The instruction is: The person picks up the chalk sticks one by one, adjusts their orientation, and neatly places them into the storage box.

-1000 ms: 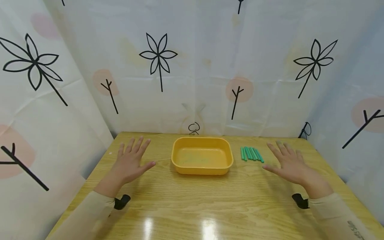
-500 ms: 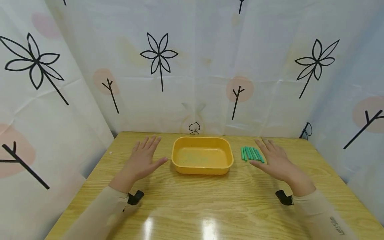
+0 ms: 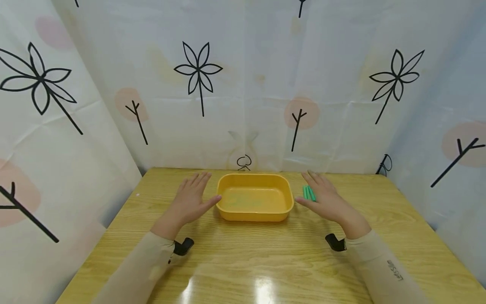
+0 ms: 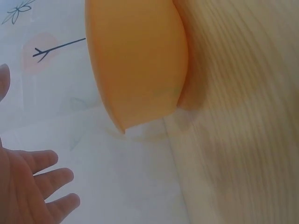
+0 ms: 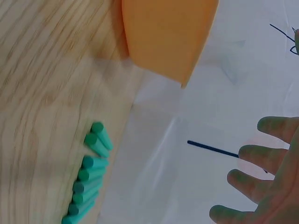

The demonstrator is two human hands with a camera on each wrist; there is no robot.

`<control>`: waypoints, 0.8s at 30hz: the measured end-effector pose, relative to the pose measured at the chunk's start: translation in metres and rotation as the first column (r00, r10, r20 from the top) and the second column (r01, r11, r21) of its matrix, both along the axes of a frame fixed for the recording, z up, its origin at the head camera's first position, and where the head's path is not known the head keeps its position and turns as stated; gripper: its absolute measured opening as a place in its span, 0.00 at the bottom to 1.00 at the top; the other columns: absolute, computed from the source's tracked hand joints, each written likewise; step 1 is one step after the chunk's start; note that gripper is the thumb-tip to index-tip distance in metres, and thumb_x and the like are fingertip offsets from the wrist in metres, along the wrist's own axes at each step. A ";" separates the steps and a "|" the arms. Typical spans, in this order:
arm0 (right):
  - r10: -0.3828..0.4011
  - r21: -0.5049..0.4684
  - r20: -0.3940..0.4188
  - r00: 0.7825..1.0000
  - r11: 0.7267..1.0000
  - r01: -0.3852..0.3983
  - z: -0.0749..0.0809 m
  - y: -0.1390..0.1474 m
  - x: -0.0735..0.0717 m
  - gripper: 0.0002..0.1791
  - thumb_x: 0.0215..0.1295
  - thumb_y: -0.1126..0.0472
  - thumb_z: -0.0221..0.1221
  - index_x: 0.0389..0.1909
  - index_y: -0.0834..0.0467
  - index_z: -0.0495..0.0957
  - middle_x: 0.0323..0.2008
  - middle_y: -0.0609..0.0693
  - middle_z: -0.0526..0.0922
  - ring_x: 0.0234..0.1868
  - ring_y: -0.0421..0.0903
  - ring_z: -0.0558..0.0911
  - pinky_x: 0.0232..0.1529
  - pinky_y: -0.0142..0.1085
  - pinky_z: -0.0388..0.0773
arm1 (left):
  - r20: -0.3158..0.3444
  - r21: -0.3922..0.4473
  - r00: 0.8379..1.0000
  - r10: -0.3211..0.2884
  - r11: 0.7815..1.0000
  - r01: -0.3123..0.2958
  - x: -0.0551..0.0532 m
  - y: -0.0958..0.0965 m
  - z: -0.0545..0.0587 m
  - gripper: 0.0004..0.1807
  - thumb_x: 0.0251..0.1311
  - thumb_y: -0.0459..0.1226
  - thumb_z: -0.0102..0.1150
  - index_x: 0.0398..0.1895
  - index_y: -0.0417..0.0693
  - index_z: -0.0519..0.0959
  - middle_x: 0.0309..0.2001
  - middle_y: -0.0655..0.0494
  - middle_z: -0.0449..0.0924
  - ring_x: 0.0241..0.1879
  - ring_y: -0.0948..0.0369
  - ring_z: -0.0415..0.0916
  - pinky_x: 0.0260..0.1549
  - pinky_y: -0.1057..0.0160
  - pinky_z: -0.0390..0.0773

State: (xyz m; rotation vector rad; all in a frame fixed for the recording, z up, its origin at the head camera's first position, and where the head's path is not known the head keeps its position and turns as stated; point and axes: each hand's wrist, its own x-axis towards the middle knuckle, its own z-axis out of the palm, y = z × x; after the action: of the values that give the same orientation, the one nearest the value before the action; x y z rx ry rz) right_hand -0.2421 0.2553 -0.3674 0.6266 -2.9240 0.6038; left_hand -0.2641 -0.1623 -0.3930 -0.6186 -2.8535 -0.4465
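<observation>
A yellow rectangular tub [image 3: 255, 215] stands at the back middle of the table. My left hand [image 3: 190, 203] hovers just left of it with fingers spread, its thumb overlapping the tub's left rim in the head view. On the other side, my right hand [image 3: 327, 202] is held with straight fingers, thumb near the right rim. Contact with the tub cannot be made out. Several green sticks [image 5: 86, 184] lie in a row right of the tub; my right hand hides most of them in the head view. Both palms hold nothing.
The pale wooden table [image 3: 243, 261] reaches back to a white patterned curtain [image 3: 243, 84], which also hangs along both sides. A thin black cord [image 3: 385, 164] shows at the far right corner.
Both hands have moved inward, the left one rightward and the right one leftward, toward the tub's two ends. The right hand now covers most of the green sticks. The tub has not moved.
</observation>
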 end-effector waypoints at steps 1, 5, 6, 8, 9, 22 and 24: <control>0.004 -0.005 0.007 1.000 1.000 -0.004 -0.001 -0.002 -0.002 0.48 0.72 0.37 0.54 0.80 0.61 0.47 0.77 0.68 0.46 0.75 0.72 0.43 0.69 0.70 0.41 | 0.003 -0.001 1.000 0.000 1.000 0.000 -0.001 0.001 0.000 0.51 0.68 0.69 0.41 0.80 0.44 0.50 0.79 0.43 0.49 0.78 0.42 0.42 0.72 0.36 0.41; 0.014 -0.018 0.040 0.999 1.000 -0.013 -0.006 -0.010 -0.008 0.49 0.72 0.36 0.53 0.80 0.59 0.46 0.78 0.67 0.45 0.76 0.72 0.41 0.69 0.70 0.40 | 0.025 0.003 1.000 -0.004 1.000 0.004 -0.005 0.006 0.001 0.51 0.68 0.69 0.41 0.80 0.42 0.50 0.79 0.43 0.48 0.78 0.43 0.41 0.72 0.37 0.41; 0.017 -0.016 0.044 0.999 1.000 -0.016 -0.007 -0.011 -0.009 0.49 0.72 0.36 0.53 0.80 0.60 0.45 0.78 0.67 0.45 0.76 0.72 0.41 0.69 0.70 0.40 | 0.029 0.005 1.000 -0.006 1.000 0.006 -0.005 0.008 0.001 0.51 0.68 0.69 0.41 0.80 0.42 0.50 0.79 0.43 0.48 0.78 0.43 0.41 0.72 0.37 0.41; 0.022 -0.021 0.050 0.999 1.000 -0.021 -0.009 -0.014 -0.011 0.49 0.72 0.36 0.53 0.80 0.61 0.46 0.78 0.67 0.45 0.76 0.72 0.41 0.69 0.70 0.40 | 0.039 0.005 0.999 -0.005 1.000 0.005 -0.007 0.009 0.001 0.51 0.68 0.69 0.41 0.80 0.41 0.49 0.79 0.43 0.47 0.78 0.43 0.41 0.72 0.37 0.41; 0.027 -0.021 0.050 0.998 0.999 -0.026 -0.010 -0.016 -0.012 0.49 0.72 0.37 0.53 0.80 0.62 0.46 0.78 0.67 0.45 0.75 0.73 0.42 0.69 0.70 0.40 | 0.041 0.005 0.999 -0.006 1.000 0.006 -0.008 0.010 0.000 0.51 0.68 0.69 0.41 0.80 0.41 0.50 0.79 0.43 0.48 0.78 0.43 0.41 0.72 0.37 0.41; 0.074 0.053 0.106 0.992 0.995 -0.080 -0.026 -0.029 -0.022 0.52 0.68 0.32 0.54 0.78 0.65 0.51 0.77 0.68 0.49 0.75 0.72 0.48 0.70 0.68 0.48 | 0.159 -0.019 0.987 -0.022 0.999 0.026 -0.012 0.020 -0.010 0.52 0.67 0.68 0.45 0.79 0.38 0.51 0.79 0.41 0.48 0.76 0.37 0.45 0.71 0.34 0.43; 0.078 0.071 0.108 0.991 0.994 -0.086 -0.027 -0.030 -0.023 0.53 0.68 0.31 0.54 0.78 0.65 0.51 0.76 0.68 0.50 0.75 0.71 0.49 0.70 0.67 0.48 | 0.170 -0.020 0.985 -0.023 0.999 0.027 -0.013 0.021 -0.012 0.53 0.66 0.68 0.46 0.79 0.37 0.52 0.78 0.41 0.50 0.76 0.37 0.45 0.71 0.34 0.43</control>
State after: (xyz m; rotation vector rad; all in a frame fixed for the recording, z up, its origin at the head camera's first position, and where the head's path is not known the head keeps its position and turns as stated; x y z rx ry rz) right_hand -0.2648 0.2254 -0.3945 0.7485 -3.0443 0.5525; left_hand -0.2769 -0.1409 -0.4047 -0.6502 -3.0185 -0.4943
